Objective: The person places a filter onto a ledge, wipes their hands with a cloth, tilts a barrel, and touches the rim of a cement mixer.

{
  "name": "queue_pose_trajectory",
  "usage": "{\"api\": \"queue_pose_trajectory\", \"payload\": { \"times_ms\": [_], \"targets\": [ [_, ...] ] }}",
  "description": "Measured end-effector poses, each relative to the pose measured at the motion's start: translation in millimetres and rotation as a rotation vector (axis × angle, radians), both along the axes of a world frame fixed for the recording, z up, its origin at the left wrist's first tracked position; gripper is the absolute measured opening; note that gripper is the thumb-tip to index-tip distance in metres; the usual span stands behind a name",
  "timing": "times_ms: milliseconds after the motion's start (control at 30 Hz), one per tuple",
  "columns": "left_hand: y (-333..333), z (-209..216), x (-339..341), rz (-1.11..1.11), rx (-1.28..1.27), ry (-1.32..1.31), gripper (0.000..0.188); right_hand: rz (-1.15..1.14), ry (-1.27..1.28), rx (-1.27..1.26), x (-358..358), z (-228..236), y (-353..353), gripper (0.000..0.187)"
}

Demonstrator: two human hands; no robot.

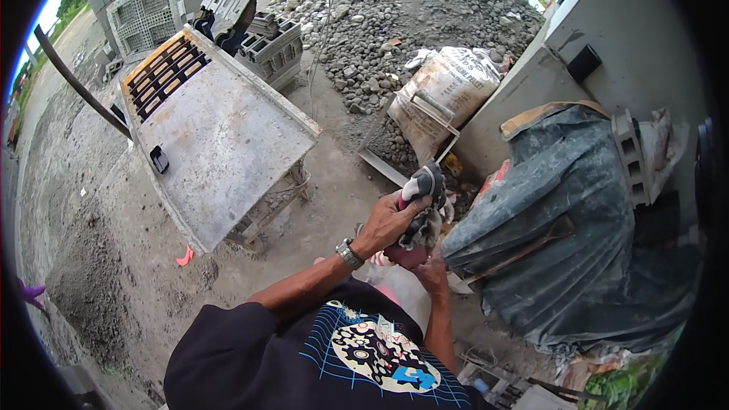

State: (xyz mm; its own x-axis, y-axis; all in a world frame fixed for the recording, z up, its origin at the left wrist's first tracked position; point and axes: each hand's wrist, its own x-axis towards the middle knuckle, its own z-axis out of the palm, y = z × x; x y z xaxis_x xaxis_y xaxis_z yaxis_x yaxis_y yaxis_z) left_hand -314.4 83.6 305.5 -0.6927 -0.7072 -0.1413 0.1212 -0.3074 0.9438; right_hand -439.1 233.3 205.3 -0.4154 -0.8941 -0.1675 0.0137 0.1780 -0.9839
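Note:
In front of my body, my left hand (387, 222), with a metal watch (350, 253) on its wrist, is closed around dark grey and white work gloves (422, 186). One glove's fingers point up and away, and part of the fabric hangs below my fingers. Just under it, my right hand (433, 275) is close against a maroon piece (410, 257), which may be a glove cuff. Motion blurs that hand, so its fingers cannot be made out.
A metal-topped table (228, 159) with a slotted block mould (168, 76) stands at left. Hollow blocks (272, 53) sit behind it, near a gravel pile (372, 38). A printed sack (448, 95) leans by the wall. At right, a dark tarp (554, 205) carries a wooden-handled tool (524, 247).

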Motion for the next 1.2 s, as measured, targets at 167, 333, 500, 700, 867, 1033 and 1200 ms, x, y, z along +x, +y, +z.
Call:
{"api": "queue_pose_trajectory", "payload": {
  "times_ms": [167,333,500,700,867,1033,1200],
  "targets": [
    [-5,-31,-6,-0.020,0.165,0.039,0.039,-0.002,0.760,-0.377,-9,-39,-17,0.065],
    [-47,-84,51,0.057,0.254,-0.255,0.060,-0.040,0.398,0.161,-16,-3,-35,0.026],
    [-50,-185,159,0.070,0.170,-0.639,0.054,-0.158,0.610,0.319,-42,21,-68,0.033],
    [-2,-304,289,0.318,0.350,-0.887,0.041,-0.354,0.492,0.181,-138,70,-151,0.023],
    [58,-356,351,0.560,0.706,-0.903,0.042,-0.601,0.342,-0.479,-233,184,-224,0.075],
    [94,-352,355,0.765,0.836,-0.906,0.023,-0.487,0.690,-0.416,-199,210,-247,0.060],
    [93,-344,346,0.694,0.820,-0.746,0.024,-0.009,0.828,0.168,-125,47,-198,0.049]
  ]
}}
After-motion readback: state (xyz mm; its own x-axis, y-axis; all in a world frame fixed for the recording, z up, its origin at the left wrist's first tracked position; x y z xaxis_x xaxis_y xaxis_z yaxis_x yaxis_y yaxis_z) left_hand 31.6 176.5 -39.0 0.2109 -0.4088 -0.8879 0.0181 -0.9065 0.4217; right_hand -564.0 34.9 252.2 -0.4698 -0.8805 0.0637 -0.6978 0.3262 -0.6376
